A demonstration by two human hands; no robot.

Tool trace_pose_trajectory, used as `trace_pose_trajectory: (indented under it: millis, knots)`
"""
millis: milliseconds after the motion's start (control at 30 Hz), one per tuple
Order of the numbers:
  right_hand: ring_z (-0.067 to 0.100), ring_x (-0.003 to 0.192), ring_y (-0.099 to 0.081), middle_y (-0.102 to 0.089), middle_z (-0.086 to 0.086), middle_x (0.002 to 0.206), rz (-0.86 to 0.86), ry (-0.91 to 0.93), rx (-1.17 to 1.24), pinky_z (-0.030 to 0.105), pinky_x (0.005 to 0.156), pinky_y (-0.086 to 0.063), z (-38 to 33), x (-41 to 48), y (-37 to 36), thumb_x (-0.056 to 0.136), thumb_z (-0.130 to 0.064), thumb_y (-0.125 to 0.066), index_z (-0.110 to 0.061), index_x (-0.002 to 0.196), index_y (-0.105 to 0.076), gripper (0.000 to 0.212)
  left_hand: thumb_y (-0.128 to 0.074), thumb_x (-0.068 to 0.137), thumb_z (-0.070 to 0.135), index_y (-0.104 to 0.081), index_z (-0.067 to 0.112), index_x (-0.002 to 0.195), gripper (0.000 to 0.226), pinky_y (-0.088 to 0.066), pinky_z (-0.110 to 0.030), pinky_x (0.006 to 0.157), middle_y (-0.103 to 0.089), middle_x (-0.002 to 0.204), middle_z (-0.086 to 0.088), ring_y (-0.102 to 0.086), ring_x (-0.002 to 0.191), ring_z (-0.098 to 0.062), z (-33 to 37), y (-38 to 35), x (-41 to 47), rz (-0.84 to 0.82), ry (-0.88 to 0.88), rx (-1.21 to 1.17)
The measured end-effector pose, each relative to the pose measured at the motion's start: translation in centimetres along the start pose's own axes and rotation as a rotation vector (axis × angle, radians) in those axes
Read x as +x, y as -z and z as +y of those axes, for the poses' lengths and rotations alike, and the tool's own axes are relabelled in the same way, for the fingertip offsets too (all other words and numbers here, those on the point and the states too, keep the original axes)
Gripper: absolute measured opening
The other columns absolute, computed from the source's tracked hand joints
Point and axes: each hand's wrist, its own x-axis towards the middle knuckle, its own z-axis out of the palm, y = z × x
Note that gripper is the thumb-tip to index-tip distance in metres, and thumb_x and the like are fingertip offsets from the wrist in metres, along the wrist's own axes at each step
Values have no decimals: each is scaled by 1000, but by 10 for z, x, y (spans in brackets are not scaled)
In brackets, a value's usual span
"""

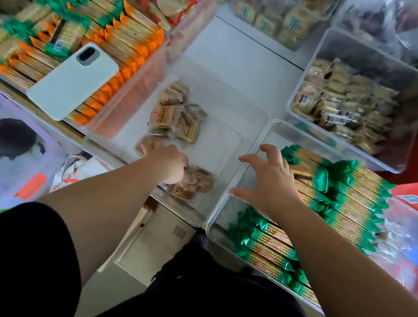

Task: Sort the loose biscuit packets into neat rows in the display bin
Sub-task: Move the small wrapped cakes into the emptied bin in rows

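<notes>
Shop shelf [244,53]: left hand [170,164] grips biscuit packets [200,184] in the display bin [256,130]; right hand [269,183] (fingers spread) hovers alongside.

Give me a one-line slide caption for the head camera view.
Left hand grips brown biscuit packets in a clear display bin while the right hand hovers open beside green-wrapped packets.

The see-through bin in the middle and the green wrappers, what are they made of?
The middle bin looks like clear, glossy hard plastic: things show through its walls, and its rim keeps a stiff shape. The green wrappers look like thin shiny foil-type film, with crinkled ends that glint. Whether it is real foil, I cannot tell.
</notes>
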Motion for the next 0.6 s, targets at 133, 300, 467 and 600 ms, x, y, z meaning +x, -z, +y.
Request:
trace_pose_trajectory:
  millis: [133,300,467,600]
  knots:
    - [27,146,-23,-25,-2,158,70,16,-69,49,119,-27,6,-4,3,85,-60,-67,-37,144,-47,67,-46,96,67,-29,52,153,62,-26,-59,116,-40,154,-9,-28,143,-39,-6,-9,3,74,-108,-75]
    - [27,142,-30,-40,0,152,160,-29,-96,47,119,-24,27,-13,8,91,-60,-59,-28,141,-53,60,-64,57,93,-24,53,154,112,-37,-48,108,-43,141,-3,-35,134,-31,-10,-17,-2,84,-237,3]
    - [26,140,-34,-44,0,148,178,-20,-74,48,118,-27,38,-17,9,91,-55,-61,-26,137,-57,54,-79,64,75,-37,45,149,100,-40,-45,100,-45,133,-6,-38,125,-31,-1,-16,1,150,-246,96]
    - [27,139,-34,-48,-1,147,290,-91,-186,51,113,-28,40,-18,11,92,-59,-57,-25,137,-59,56,-78,68,73,-36,48,149,95,-37,-46,104,-46,131,-7,-38,126,-32,0,-15,3,148,-245,101]
